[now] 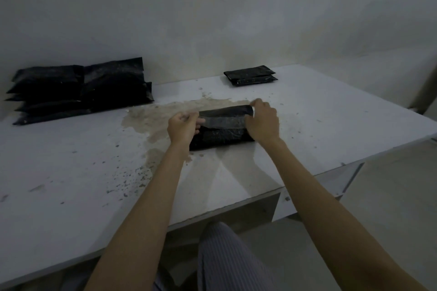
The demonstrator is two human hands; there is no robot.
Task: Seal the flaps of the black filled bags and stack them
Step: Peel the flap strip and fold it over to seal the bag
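Here the black bag (222, 133) lies gripped between left hand (183, 126) and right hand (262, 123).

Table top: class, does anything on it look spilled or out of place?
Yes. A brownish stain spreads across the white table under and left of the bag being sealed, with dark specks scattered nearer the front edge.

Left end of the black bag (222, 136) hidden behind the left hand (183, 126), right end behind the right hand (262, 123); fingertips of both out of sight. Bench (71, 172) cut off at the left edge. Bags in the dim left pile (78, 90) too merged to count
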